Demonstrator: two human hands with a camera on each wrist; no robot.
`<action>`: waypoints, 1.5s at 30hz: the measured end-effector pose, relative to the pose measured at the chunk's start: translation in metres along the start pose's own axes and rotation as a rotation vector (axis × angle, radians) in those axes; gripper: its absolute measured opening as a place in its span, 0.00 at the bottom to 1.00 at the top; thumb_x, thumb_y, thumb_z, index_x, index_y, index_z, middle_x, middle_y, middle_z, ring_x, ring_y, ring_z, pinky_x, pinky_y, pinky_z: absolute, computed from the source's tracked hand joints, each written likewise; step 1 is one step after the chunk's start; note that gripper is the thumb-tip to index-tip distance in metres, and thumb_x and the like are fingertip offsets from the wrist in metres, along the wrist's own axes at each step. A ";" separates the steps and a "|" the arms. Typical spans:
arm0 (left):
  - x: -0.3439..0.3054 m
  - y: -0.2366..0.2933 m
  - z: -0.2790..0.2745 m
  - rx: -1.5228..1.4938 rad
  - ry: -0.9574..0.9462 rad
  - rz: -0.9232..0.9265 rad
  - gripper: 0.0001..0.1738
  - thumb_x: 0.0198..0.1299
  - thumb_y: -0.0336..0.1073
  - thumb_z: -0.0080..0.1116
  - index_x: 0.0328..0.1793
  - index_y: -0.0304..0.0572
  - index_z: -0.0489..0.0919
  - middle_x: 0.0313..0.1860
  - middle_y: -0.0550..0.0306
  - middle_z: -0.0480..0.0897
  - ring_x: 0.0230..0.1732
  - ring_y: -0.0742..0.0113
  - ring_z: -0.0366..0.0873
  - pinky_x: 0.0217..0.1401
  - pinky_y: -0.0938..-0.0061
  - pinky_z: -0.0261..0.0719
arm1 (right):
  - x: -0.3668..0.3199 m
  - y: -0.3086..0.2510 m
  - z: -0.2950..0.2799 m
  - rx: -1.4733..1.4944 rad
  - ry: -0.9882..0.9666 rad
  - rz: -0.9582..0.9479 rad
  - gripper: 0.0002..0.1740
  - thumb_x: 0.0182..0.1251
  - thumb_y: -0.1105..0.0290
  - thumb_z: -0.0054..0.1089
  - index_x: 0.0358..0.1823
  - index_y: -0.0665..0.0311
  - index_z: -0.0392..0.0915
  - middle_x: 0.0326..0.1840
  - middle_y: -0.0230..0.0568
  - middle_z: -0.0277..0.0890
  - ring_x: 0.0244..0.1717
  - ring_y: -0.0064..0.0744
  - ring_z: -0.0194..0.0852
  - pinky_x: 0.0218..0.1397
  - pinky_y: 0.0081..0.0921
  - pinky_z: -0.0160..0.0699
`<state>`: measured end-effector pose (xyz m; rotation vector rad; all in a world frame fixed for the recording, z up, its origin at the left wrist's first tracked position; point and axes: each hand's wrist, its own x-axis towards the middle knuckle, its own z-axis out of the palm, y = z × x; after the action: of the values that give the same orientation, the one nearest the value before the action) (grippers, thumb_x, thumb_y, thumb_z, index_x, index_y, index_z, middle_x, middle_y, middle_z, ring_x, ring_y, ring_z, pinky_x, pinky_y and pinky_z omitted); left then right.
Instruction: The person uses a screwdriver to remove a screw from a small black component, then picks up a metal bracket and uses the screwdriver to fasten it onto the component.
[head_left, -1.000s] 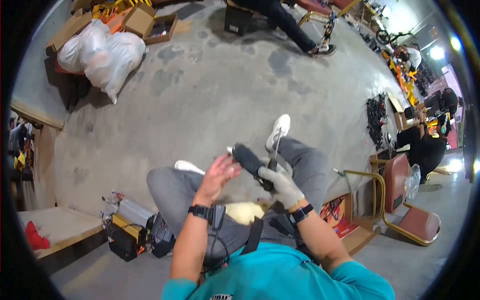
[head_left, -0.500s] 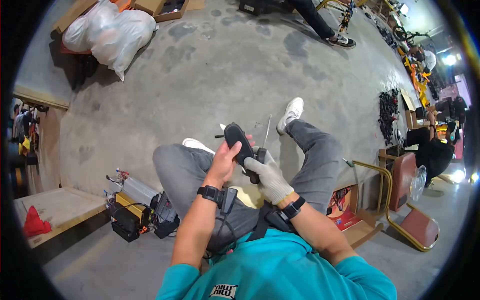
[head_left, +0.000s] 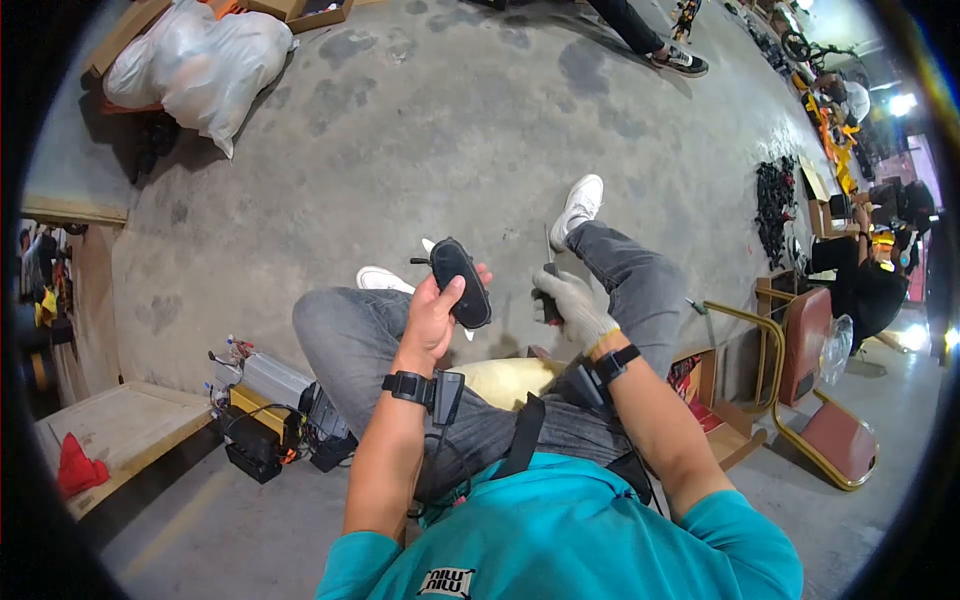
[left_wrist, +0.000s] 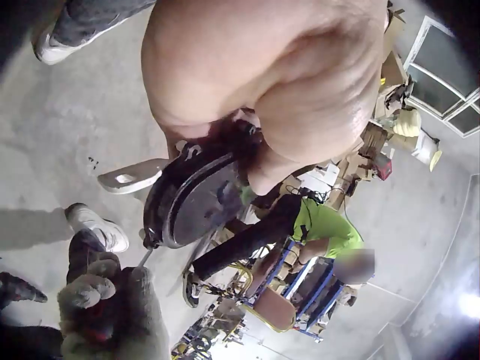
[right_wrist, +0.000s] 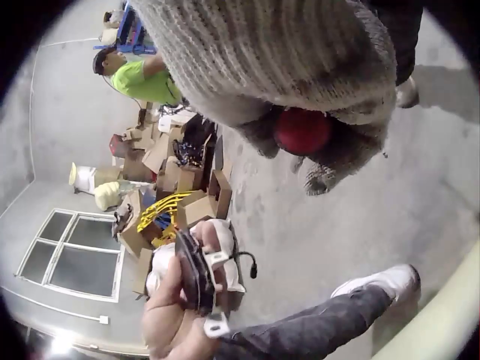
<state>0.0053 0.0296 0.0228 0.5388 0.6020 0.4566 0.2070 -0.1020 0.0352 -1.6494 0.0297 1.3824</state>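
My bare left hand [head_left: 430,322] grips a black oval housing [head_left: 460,283] with the thumb across its face. Pale metal tabs [right_wrist: 217,324] stick out from its side, and a short black cable [right_wrist: 250,264] ends in a small plug. To the right, apart from the housing in the head view, my gloved right hand [head_left: 580,308] holds a screwdriver [head_left: 550,268] in curled fingers. Its thin shaft points up and away from me, and the red end of its handle [right_wrist: 304,131] shows in the right wrist view.
A yellow cushion-like thing [head_left: 505,380] lies between my legs. Left of me are a metal-cased electrical unit [head_left: 275,385] and a low wooden board [head_left: 130,425]. A chair [head_left: 800,375] and an open cardboard box [head_left: 725,430] stand on the right. White bags [head_left: 210,70] sit farther off.
My left hand first reached toward the housing in the right hand, then took hold of it. The right hand has since drawn away to the right, keeping the screwdriver.
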 end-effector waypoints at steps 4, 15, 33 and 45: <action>-0.001 0.000 0.001 0.055 0.098 0.023 0.20 0.72 0.32 0.57 0.66 0.30 0.73 0.61 0.47 0.82 0.61 0.59 0.81 0.62 0.65 0.82 | 0.017 -0.022 -0.002 -0.078 0.136 0.088 0.13 0.70 0.60 0.59 0.39 0.65 0.76 0.31 0.36 0.75 0.23 0.25 0.72 0.29 0.26 0.81; -0.002 0.003 0.001 0.144 0.222 -0.084 0.19 0.71 0.30 0.57 0.65 0.30 0.74 0.51 0.49 0.84 0.47 0.64 0.85 0.51 0.69 0.86 | 0.120 -0.008 -0.032 -0.455 0.131 0.048 0.22 0.58 0.59 0.63 0.34 0.77 0.80 0.24 0.42 0.77 0.22 0.33 0.78 0.31 0.33 0.80; 0.001 0.011 0.004 0.136 0.330 -0.229 0.24 0.66 0.32 0.68 0.66 0.33 0.75 0.52 0.57 0.84 0.49 0.73 0.83 0.54 0.76 0.83 | 0.232 0.053 -0.054 -0.533 0.153 0.163 0.25 0.54 0.58 0.62 0.26 0.81 0.81 0.18 0.53 0.77 0.21 0.43 0.81 0.32 0.38 0.79; 0.003 -0.002 0.002 0.234 0.385 -0.202 0.35 0.70 0.30 0.60 0.80 0.37 0.58 0.59 0.47 0.81 0.51 0.60 0.85 0.51 0.68 0.87 | 0.229 0.047 -0.057 -0.458 0.146 0.192 0.23 0.58 0.58 0.61 0.27 0.79 0.82 0.16 0.47 0.76 0.19 0.38 0.78 0.27 0.34 0.75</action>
<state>0.0091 0.0293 0.0221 0.6096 1.0788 0.3001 0.3068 -0.0456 -0.1768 -2.1739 -0.0491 1.4837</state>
